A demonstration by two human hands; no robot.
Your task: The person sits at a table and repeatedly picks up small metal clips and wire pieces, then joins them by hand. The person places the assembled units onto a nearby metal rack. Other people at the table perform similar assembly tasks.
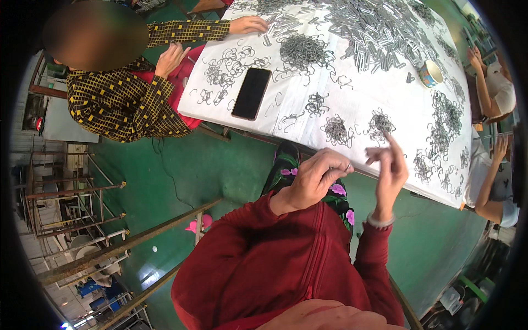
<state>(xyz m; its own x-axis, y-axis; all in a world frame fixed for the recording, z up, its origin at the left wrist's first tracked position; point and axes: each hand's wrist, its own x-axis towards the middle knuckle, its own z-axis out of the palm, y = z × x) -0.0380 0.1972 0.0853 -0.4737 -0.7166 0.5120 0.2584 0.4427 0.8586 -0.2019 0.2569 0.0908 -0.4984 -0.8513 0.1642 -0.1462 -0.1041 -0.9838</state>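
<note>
My left hand is over my lap by the table's near edge, thumb and forefinger pinched together. A tiny dark bit shows at its fingertips, too small to name. To its right, my right hand is raised with fingers apart and slightly blurred. Its forefinger points at a small heap of bent metal wire hooks on the white-covered table; I cannot tell whether it touches them. Another small heap of wire hooks lies just left of that one, and a larger spread of hooks lies to the right.
A black phone lies near the table's left corner. Farther back are a dense hook pile, many straight metal strips and a paper cup. A person in a yellow-checked top reaches in from the left; others sit at the right.
</note>
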